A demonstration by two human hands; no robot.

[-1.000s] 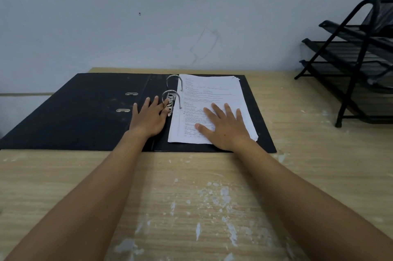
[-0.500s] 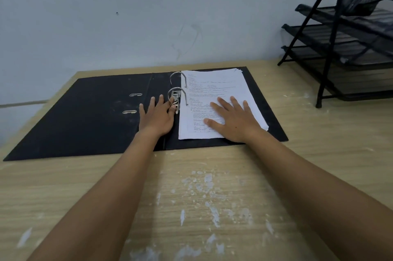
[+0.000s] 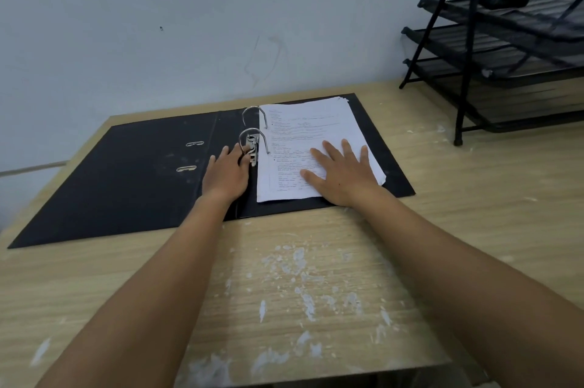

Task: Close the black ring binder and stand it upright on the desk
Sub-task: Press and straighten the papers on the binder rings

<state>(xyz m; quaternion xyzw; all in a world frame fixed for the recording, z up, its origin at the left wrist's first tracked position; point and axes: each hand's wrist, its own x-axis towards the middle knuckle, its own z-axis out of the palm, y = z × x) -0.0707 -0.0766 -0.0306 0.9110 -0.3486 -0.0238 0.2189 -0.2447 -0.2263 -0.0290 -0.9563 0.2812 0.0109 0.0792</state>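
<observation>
The black ring binder (image 3: 132, 179) lies flat and open on the tabletop (image 3: 316, 277) under both hands, its spine running away from the person. The left hand (image 3: 226, 175) rests flat with fingers at the lever by the rings (image 3: 249, 142); the right hand (image 3: 343, 175) is spread on the papers (image 3: 303, 125) — gripping nothing. Closing looks barely begun: next, the left cover must swing over the pages.

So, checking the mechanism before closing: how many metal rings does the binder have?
2. The far ring arches near the paper's top corner; the near ring is by the left hand's fingertips. None seem hidden.
</observation>
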